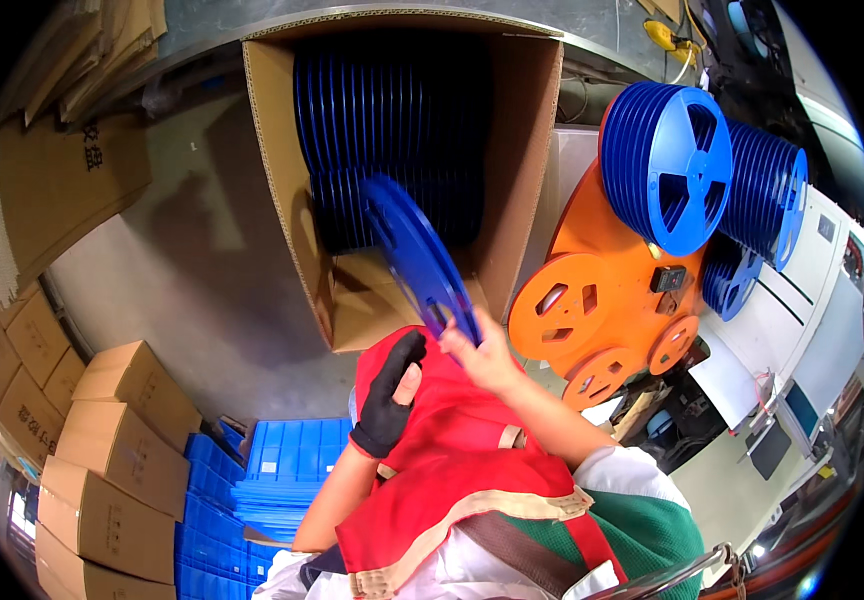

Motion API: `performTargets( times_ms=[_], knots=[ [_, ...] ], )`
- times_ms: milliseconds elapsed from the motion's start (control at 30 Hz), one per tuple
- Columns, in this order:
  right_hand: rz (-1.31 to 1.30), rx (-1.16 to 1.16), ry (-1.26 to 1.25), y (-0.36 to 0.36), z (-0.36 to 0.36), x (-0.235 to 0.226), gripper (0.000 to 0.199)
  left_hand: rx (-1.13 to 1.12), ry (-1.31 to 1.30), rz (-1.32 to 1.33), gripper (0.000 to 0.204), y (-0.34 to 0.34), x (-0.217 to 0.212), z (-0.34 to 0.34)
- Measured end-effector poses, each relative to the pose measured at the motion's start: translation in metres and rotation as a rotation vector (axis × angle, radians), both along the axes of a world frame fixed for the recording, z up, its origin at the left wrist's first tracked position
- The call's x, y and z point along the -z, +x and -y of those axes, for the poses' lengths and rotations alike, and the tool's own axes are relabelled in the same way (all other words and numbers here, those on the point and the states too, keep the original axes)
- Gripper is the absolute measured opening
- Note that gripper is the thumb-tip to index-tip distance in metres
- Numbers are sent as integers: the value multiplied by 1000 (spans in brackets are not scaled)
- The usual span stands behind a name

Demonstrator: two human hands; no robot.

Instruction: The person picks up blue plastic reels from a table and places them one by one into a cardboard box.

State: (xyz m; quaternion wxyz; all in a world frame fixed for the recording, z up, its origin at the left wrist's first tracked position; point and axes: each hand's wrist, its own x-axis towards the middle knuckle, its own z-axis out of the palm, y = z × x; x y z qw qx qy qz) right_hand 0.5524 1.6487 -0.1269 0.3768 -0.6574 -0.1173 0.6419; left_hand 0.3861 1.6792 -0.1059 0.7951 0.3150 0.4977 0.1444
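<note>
My right hand (484,357) grips the near rim of a blue plastic reel (414,250), perhaps more than one pressed together. The reel stands on edge, tilted, its far end reaching into the mouth of an open cardboard box (517,190). Inside that box, two rows of blue reels (377,110) stand side by side on edge; the depth on the right is in dark shadow. My left hand (388,405), in a black glove with the thumb bare, is held near the red apron (452,450). Nothing shows in it, and its fingers are stretched out.
At the right, an orange round-plated rack (592,280) carries stacks of blue reels (667,165). Brown cartons (117,470) are piled at the lower left beside blue crates or panels (292,460). Flattened cardboard (72,190) leans at the upper left, and a metal table edge (202,40) runs behind the box.
</note>
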Motion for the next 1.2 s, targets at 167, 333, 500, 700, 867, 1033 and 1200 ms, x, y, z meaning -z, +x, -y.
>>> performTargets(
  times_ms=[167,333,500,700,867,1033,1200],
  knots=[
    [385,242,44,26,-9,20,14,-80,-174,-69,43,-12,6,14],
    [854,304,146,54,-32,60,17,-90,-192,-134,40,-33,13,21],
    [768,399,200,79,-63,89,21,-103,-185,-172,39,-44,12,18],
    [631,258,179,99,-96,86,30,-117,-193,-155,36,-43,16,21],
    [1151,-5,406,111,-86,49,41,-142,-196,-166,36,-39,17,20],
    [1623,47,330,186,-57,37,42,-140,-203,-198,34,-36,17,18],
    [1807,-112,-285,288,0,67,71,-139,-209,-215,34,-35,27,22]
  ],
)
